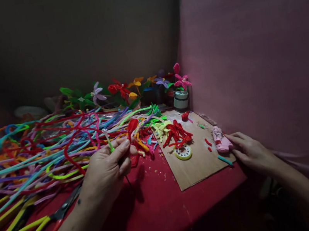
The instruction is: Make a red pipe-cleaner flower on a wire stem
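My left hand [112,163] is closed, pinching a red pipe-cleaner petal [132,126] between thumb and fingertips. A thin green stem with a white tip [107,138] also sticks up from this hand, and a dark thin end points down below it. On the right, my right hand [249,151] has its fingers closed at the edge of a pink tool that looks like a small glue gun [220,140], lying on the brown board [187,174]. Its grip is partly hidden by the fingers. A short turquoise piece [225,160] lies beside it.
Many coloured pipe cleaners [58,134] cover the table's left side, with yellow-handled scissors [61,212] in front. Cut red pieces [177,133] and a yellow-rimmed disc [183,152] lie on the board. Fuzzy flowers [119,88] and a small grey pot [181,100] stand behind. A pink wall [256,56] borders the right.
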Available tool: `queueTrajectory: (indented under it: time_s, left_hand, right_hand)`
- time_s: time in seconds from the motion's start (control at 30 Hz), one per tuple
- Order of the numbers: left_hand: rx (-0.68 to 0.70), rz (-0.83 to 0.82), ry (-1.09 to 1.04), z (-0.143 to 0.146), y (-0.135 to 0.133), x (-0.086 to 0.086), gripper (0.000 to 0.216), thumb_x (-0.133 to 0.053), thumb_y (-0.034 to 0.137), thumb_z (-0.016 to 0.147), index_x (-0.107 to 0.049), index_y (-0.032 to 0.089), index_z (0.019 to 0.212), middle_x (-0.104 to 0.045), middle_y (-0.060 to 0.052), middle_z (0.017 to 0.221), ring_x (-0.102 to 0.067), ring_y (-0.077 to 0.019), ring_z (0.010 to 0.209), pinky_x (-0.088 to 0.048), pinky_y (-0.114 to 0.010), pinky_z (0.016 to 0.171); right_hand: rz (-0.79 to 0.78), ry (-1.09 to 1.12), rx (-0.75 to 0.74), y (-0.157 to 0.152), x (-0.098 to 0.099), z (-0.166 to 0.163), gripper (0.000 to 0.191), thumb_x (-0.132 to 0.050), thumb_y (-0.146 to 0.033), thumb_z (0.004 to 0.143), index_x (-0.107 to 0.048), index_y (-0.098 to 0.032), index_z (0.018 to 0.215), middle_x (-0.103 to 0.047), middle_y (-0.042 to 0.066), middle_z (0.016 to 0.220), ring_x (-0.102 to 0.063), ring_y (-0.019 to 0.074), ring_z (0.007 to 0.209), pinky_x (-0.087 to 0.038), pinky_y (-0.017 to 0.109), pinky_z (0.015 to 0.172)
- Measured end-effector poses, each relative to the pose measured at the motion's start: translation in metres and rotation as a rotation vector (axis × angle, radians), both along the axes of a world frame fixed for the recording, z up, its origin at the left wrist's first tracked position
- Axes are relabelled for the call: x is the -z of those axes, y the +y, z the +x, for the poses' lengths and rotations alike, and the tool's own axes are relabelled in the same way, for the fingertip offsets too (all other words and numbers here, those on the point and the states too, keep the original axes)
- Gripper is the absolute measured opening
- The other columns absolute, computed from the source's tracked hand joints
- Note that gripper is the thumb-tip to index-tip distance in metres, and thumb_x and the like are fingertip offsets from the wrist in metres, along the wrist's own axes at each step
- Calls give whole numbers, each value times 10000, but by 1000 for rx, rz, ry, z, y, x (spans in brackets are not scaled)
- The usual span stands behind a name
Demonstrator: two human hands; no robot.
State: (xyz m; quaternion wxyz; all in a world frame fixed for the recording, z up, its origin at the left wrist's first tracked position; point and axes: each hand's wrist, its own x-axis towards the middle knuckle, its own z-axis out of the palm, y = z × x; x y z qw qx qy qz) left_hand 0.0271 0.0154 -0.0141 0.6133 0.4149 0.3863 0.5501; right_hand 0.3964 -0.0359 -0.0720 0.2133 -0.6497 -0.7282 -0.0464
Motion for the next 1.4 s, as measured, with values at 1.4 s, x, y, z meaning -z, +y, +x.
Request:
queueTrajectory:
  time_s: [1.4]
  left_hand:
    - [108,15,195,8,-19,-12,155,-520,319,796,-520,169,757,-502,35,615,-337,-48,439,-258,-182,425]
  right_hand:
    - [-369,1602,-831,72,-64,-200,107,-744,-231,618,-679,-170,677,-584,-25,578,-480,71,483,-373,213,475]
